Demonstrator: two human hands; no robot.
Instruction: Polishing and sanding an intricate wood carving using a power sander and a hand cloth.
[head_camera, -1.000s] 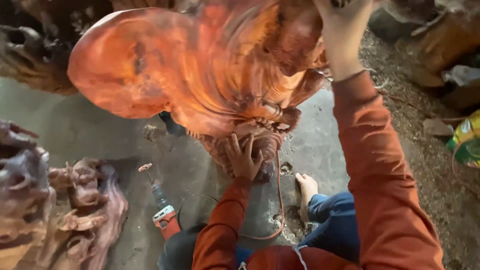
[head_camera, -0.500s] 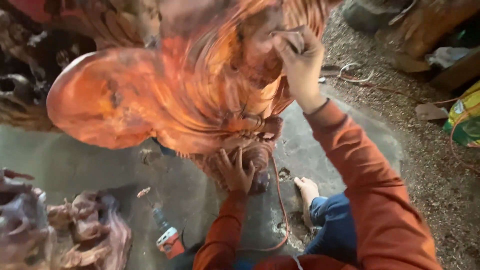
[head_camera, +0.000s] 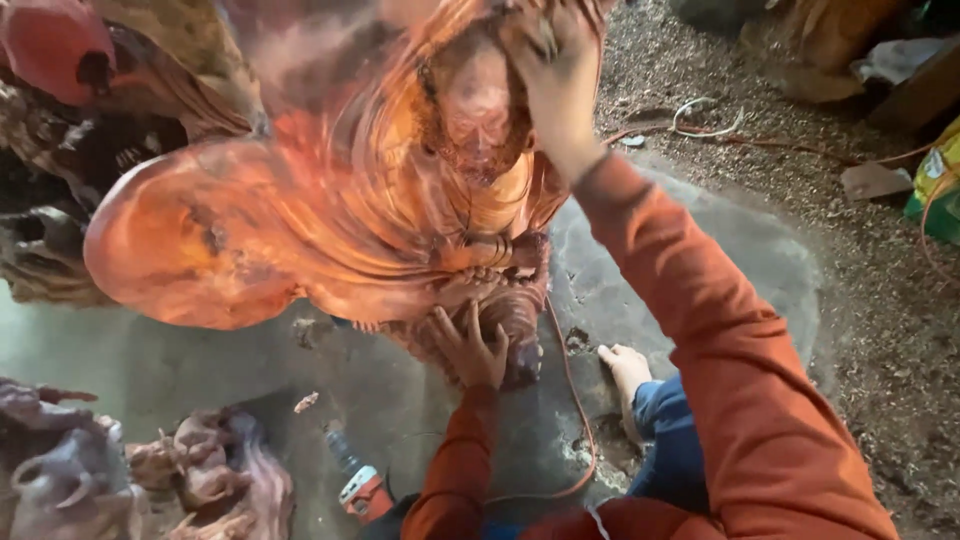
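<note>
The carved wooden sculpture (head_camera: 330, 230), glossy orange-red, is stood on the grey concrete floor (head_camera: 700, 240). Its base is pressed by the left hand (head_camera: 470, 350), fingers spread flat. Its top is gripped by the right hand (head_camera: 550, 70), fingers curled around it. A power tool (head_camera: 360, 485) is seen lying below.

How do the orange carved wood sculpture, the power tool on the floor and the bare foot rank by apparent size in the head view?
1. Orange carved wood sculpture, by far the largest.
2 and 3. Power tool and bare foot: they look alike in size, and the tool is partly hidden by the sleeve, so no firm order between them.
</note>
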